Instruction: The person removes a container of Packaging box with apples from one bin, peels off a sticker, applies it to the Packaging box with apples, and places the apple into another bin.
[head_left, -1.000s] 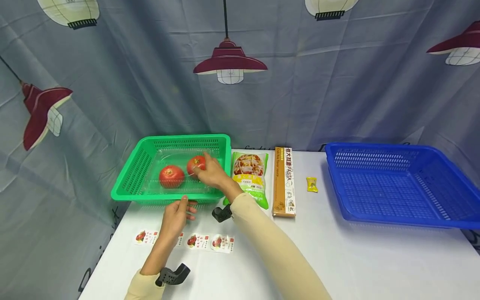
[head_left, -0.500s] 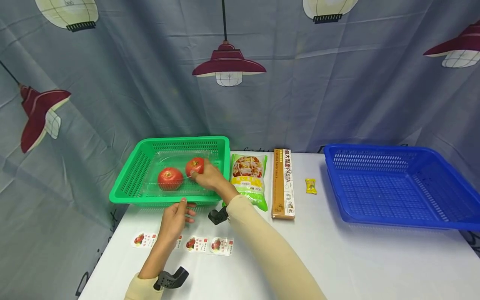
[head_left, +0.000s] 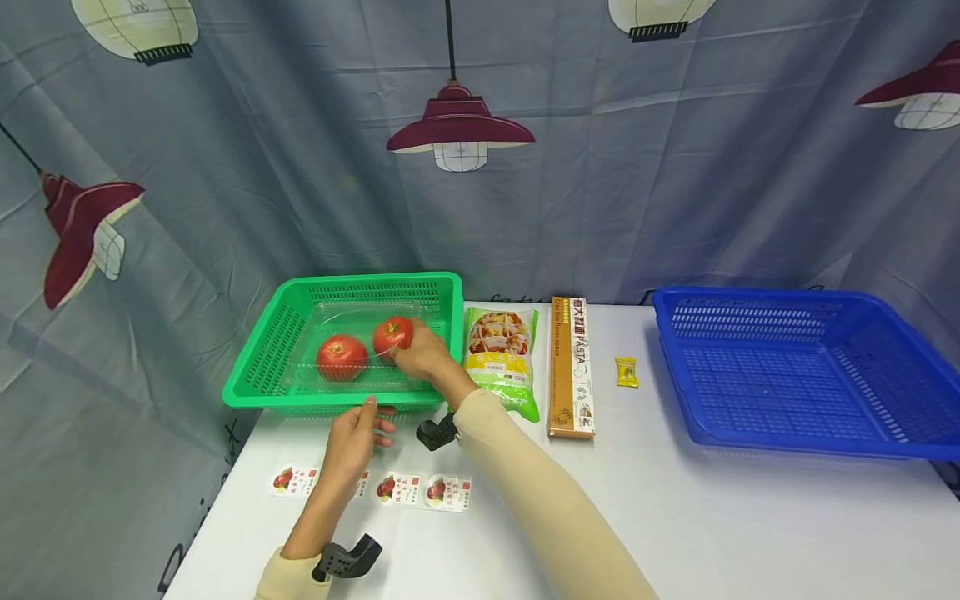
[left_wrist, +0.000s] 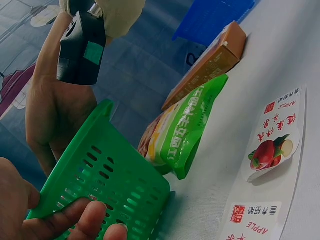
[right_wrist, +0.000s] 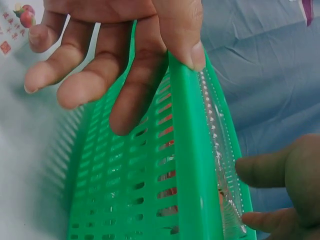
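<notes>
Two red apples, a left one [head_left: 342, 358] and a right one [head_left: 390, 334], lie in a clear plastic box [head_left: 306, 357] inside the green basket [head_left: 300, 401]. My right hand [head_left: 422, 350] holds the right apple from its right side, thumb in front. The right wrist view shows its thumb and a finger apart at the clear box [right_wrist: 227, 170], the apple mostly hidden there. At the basket's front wall, my left hand [head_left: 351, 442] pinches the rim, thumb on top and forefinger against the outside. Its other fingers [right_wrist: 85, 87] spread loosely beside the wall.
Several apple stickers [head_left: 398, 489] lie in a row on the white table [head_left: 675, 525]. Right of the green basket are a green-yellow food bag [head_left: 497, 354], a pasta box [head_left: 570, 367] and a small yellow packet [head_left: 627, 372]. A blue basket [head_left: 678, 400] stands at the far right.
My right hand has shifted slightly toward me, its fingers now lying lower on the right apple's right side. The left hand stays at the basket rim.
</notes>
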